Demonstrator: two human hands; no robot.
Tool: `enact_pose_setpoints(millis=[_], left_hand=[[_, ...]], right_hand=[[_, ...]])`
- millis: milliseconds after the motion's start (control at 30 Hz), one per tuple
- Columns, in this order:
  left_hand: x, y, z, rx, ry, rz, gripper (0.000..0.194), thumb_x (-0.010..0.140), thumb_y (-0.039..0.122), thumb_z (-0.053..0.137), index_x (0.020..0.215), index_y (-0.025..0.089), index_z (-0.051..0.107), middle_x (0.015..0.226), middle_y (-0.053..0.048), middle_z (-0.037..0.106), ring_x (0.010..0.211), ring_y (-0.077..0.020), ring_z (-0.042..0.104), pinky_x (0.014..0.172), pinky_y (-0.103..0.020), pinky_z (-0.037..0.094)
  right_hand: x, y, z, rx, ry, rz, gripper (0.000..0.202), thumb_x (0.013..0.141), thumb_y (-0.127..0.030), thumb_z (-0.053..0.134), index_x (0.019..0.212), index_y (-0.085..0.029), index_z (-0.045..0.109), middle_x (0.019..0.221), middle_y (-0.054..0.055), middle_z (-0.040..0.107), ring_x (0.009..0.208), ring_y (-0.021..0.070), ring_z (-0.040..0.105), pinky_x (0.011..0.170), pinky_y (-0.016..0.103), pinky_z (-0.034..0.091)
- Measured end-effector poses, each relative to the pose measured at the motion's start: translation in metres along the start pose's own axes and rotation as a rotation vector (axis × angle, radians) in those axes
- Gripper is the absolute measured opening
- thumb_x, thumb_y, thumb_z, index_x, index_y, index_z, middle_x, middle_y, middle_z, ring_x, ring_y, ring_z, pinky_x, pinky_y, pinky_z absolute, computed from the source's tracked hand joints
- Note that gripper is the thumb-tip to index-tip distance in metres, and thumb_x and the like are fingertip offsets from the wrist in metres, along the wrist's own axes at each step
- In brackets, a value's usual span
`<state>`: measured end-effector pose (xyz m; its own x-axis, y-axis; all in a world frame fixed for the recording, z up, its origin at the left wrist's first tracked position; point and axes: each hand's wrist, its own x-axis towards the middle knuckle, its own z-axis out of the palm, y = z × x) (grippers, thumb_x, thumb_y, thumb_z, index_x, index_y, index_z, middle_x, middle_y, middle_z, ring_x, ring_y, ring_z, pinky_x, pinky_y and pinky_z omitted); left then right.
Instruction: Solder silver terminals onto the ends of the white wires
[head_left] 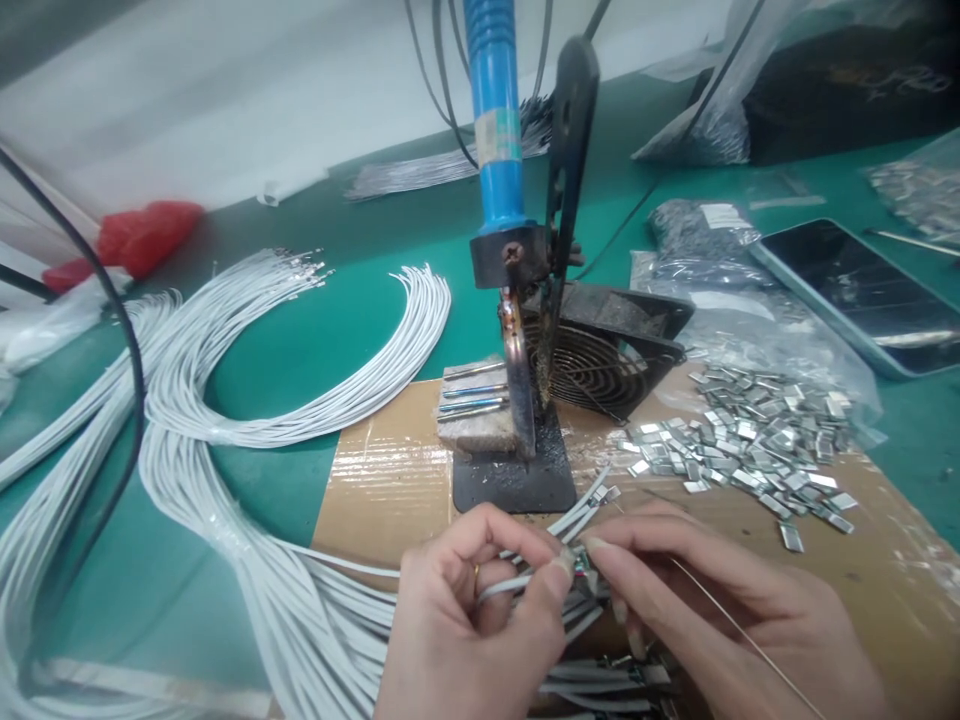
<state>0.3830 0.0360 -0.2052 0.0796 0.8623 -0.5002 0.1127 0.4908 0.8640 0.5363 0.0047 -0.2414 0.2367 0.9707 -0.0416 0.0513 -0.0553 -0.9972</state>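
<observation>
Between the thumb and forefinger of my left hand (480, 610) is the end of a white cable (504, 588). A small connector (582, 565) with green and metal parts sits at that cable's tip. My right hand (720, 600) closes its thumb and forefinger at the connector's other side, and its fingers partly hide it. A thin silvery wire (750, 635), which looks like solder wire, runs through my right hand. More white cable ends (577, 518) with metal tips lie just behind and below my fingers. The soldering iron (501, 190) stands upright ahead, its tip pointing down.
The iron's stand (480, 485) rests on cardboard (382, 460), with a small fan (592, 365) behind. Loose metal shells (739, 440) lie at right, near plastic bags (772, 310) and a phone (862, 285). White cable bundles (225, 400) cover the left; a black cord (124, 310) hangs there.
</observation>
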Motion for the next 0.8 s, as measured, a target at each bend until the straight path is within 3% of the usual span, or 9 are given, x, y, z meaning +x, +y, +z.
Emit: enact_pose_setpoints(millis=[200, 367, 567, 700, 800], left_hand=[[0.001, 0.006, 0.003, 0.025, 0.001, -0.005, 0.016, 0.068, 0.023, 0.074, 0.063, 0.017, 0.060, 0.064, -0.002, 0.066, 0.050, -0.0062, 0.034, 0.049, -0.023, 0.017], [0.001, 0.012, 0.006, -0.048, 0.023, 0.001, 0.015, 0.064, 0.017, 0.076, 0.060, 0.014, 0.062, 0.071, -0.004, 0.071, 0.053, -0.0069, 0.050, 0.050, -0.020, 0.024], [0.001, 0.013, 0.006, -0.028, 0.018, 0.020, 0.014, 0.065, 0.017, 0.074, 0.060, 0.014, 0.061, 0.072, -0.004, 0.072, 0.049, -0.0045, 0.043, 0.048, -0.020, 0.021], [0.001, 0.012, 0.007, 0.021, 0.023, 0.033, 0.015, 0.065, 0.019, 0.072, 0.060, 0.015, 0.059, 0.074, -0.005, 0.072, 0.049, -0.0055, 0.042, 0.048, -0.022, 0.017], [0.002, 0.011, 0.008, 0.022, 0.068, 0.057, 0.014, 0.065, 0.018, 0.073, 0.059, 0.015, 0.060, 0.073, -0.005, 0.071, 0.052, -0.0066, 0.046, 0.049, -0.020, 0.024]], right_hand=[[-0.003, -0.001, 0.005, 0.048, 0.027, 0.030, 0.010, 0.084, -0.034, 0.078, 0.075, -0.031, 0.079, 0.074, -0.003, 0.072, 0.059, 0.0099, 0.065, 0.052, 0.011, 0.050], [-0.003, 0.002, 0.000, 0.015, -0.054, 0.032, 0.012, 0.088, -0.036, 0.075, 0.079, -0.030, 0.079, 0.080, 0.000, 0.072, 0.069, 0.0151, 0.069, 0.056, 0.017, 0.054], [-0.003, 0.003, -0.002, -0.030, -0.125, -0.035, 0.009, 0.093, -0.033, 0.073, 0.085, -0.035, 0.078, 0.083, -0.002, 0.072, 0.075, 0.0140, 0.071, 0.058, 0.015, 0.054], [-0.007, 0.006, 0.002, -0.069, -0.023, -0.023, 0.010, 0.092, -0.035, 0.074, 0.084, -0.033, 0.078, 0.083, -0.001, 0.070, 0.076, 0.0146, 0.071, 0.060, 0.015, 0.054], [-0.011, 0.013, 0.002, -0.101, 0.110, -0.040, 0.021, 0.099, -0.043, 0.061, 0.101, -0.035, 0.081, 0.101, 0.002, 0.072, 0.087, 0.0172, 0.071, 0.060, 0.017, 0.055]])
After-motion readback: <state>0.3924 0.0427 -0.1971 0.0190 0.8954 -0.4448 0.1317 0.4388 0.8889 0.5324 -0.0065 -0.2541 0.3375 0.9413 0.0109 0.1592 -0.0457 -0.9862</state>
